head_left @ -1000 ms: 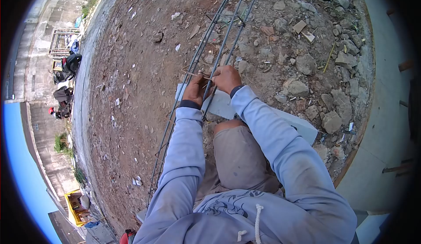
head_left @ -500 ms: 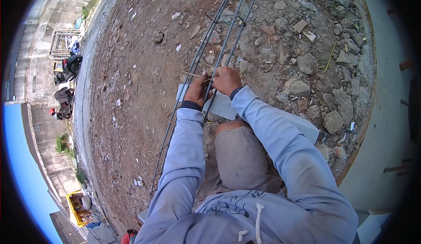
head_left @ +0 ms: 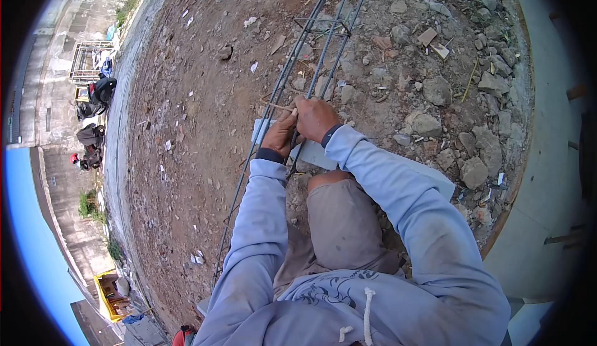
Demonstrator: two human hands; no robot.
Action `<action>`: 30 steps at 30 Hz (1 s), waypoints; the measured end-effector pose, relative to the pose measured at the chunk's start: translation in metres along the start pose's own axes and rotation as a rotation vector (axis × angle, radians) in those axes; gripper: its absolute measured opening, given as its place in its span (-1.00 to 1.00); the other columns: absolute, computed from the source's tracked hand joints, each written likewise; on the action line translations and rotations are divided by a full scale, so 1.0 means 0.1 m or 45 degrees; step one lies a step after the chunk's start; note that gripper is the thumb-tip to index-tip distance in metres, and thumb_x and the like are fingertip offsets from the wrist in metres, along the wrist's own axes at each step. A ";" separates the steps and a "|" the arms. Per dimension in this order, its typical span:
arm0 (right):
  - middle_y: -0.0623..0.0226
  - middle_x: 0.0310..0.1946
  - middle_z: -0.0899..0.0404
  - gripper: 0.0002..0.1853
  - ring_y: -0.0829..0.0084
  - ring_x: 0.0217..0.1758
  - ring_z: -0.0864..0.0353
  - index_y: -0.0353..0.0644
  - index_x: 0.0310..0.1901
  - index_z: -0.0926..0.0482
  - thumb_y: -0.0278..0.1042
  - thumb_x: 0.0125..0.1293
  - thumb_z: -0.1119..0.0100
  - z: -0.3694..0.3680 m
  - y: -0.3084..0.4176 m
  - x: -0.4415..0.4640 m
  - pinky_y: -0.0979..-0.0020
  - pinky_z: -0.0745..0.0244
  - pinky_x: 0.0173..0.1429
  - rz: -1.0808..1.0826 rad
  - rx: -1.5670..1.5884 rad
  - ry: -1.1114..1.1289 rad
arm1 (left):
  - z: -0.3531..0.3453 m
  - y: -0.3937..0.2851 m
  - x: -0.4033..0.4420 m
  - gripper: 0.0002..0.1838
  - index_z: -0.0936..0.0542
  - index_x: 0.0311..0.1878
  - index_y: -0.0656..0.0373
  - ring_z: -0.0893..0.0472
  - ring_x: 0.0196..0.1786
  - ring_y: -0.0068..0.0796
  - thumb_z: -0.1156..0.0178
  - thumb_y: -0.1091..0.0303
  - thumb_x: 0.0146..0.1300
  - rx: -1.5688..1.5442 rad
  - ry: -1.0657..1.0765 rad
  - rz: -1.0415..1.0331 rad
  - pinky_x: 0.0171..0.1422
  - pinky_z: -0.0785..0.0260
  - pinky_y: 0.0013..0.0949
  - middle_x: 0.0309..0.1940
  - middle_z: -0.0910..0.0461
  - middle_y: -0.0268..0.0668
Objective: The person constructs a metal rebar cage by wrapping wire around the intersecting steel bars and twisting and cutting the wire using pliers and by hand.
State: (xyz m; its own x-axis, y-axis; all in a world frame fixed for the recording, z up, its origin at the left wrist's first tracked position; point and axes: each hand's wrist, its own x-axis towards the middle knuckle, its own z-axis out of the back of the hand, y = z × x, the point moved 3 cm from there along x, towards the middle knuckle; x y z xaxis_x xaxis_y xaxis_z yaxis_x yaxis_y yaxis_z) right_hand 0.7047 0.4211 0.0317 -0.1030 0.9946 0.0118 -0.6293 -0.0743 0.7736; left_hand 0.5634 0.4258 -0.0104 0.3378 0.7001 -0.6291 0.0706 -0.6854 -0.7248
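Note:
A long cage of steel rebar (head_left: 323, 52) with square stirrups runs diagonally from the top of the view down past my knees. My left hand (head_left: 280, 135) is closed at the bars, its fingertips at a thin brown stirrup end (head_left: 275, 104) that sticks out to the left. Pressed against it, my right hand (head_left: 316, 119) has its fingers curled over the bar; what they pinch is hidden. Beneath the cage and my right forearm lies a pale white block (head_left: 315, 155).
Broken stones (head_left: 474, 170) and rubble cover the ground at right, beside a smooth concrete strip (head_left: 528, 190). Bare dirt (head_left: 186, 97) spreads to the left. Parked motorcycles (head_left: 92, 135) and a yellow-framed box (head_left: 111, 295) stand at the far left.
My right hand has shifted left and closer to my left hand, now over the bar it was beside. My left hand stays about where it was.

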 end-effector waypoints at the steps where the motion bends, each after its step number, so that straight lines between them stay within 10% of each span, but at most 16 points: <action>1: -0.07 -0.35 -0.61 -0.74 -0.02 -0.21 -0.63 -0.29 -0.21 -0.50 -0.38 0.04 -0.16 -0.02 -0.01 0.04 0.11 -0.53 -0.08 -0.022 -0.004 0.035 | 0.00 0.01 0.00 -0.57 -0.31 0.31 -0.19 -0.53 -0.17 -0.75 0.01 0.15 0.39 -0.009 0.015 0.015 -0.33 -0.40 -0.57 -0.08 -0.54 -0.62; 9: -0.06 -0.28 -0.62 -0.68 0.02 -0.14 -0.63 -0.29 -0.21 -0.58 -0.29 0.00 -0.24 0.08 -0.13 0.02 0.17 -0.54 -0.04 -0.237 0.079 0.036 | -0.10 -0.11 -0.07 -0.53 -0.28 0.31 -0.01 -0.62 -0.17 -0.57 -0.02 0.39 0.33 -0.023 0.177 -0.020 -0.22 -0.58 -0.49 -0.05 -0.56 -0.37; 21: -0.06 -0.26 -0.62 -0.67 0.06 -0.12 -0.64 -0.28 -0.32 -0.67 -0.19 -0.05 -0.26 0.21 0.12 0.37 0.21 -0.52 0.00 -0.250 -0.130 0.417 | 0.02 -0.08 0.05 -0.78 -0.48 -0.10 0.25 -0.49 -0.49 -0.61 -0.18 0.40 0.22 0.316 0.107 -0.184 -0.41 -0.31 -0.53 -0.45 -0.55 -0.39; 30: -0.04 -0.41 -0.61 -0.77 -0.01 -0.25 -0.61 -0.34 -0.41 -0.61 -0.32 0.03 -0.11 -0.02 -0.09 0.00 0.11 -0.50 -0.09 -0.146 0.074 -0.128 | -0.06 -0.02 -0.03 -0.87 -0.57 -0.30 0.28 -0.47 -0.50 -0.64 -0.21 0.43 0.10 0.823 -0.274 -0.469 -0.42 -0.30 -0.48 -0.54 -0.56 -0.37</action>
State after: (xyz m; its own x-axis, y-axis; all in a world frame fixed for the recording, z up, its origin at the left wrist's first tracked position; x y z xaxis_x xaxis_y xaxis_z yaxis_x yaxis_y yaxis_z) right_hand 0.7088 0.4219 0.0231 0.0465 0.9988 -0.0175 -0.5864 0.0415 0.8090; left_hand 0.5677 0.4239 -0.0052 0.2041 0.9291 -0.3085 -0.4409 -0.1941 -0.8763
